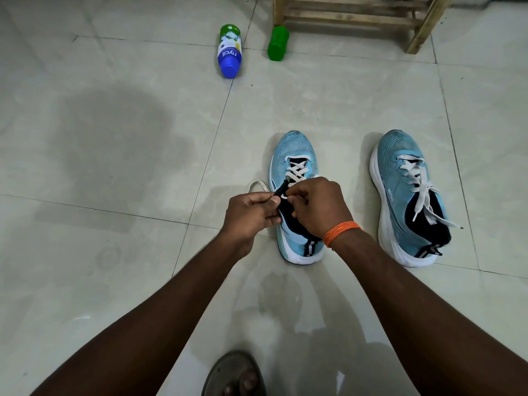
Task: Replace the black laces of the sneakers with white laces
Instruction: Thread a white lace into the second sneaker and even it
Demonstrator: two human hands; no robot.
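Illumination is moderate and diffuse. A broad, soft-edged shadow lies on the glossy pale tiled floor (114, 144) left of the half-laced light-blue mesh sneaker (297, 147); light therefore arrives from its right. Pale sheen marks tiles nearer than that sneaker. Tile joints bow toward the frame edges. Focus is sharp.

Two sneakers (295, 147) (405, 178), two hands (251, 214) (320, 207), one wooden rack (357, 15), two bottles (229, 51) (278, 43) — perhaps.

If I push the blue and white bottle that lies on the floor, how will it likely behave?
The bottle lies on its side and looks round, so it will probably roll sideways, perhaps toward the green container. The tiled floor looks smooth and glossy, so it may also slide. It seems plastic, so hardly fragile; its weight I cannot tell.
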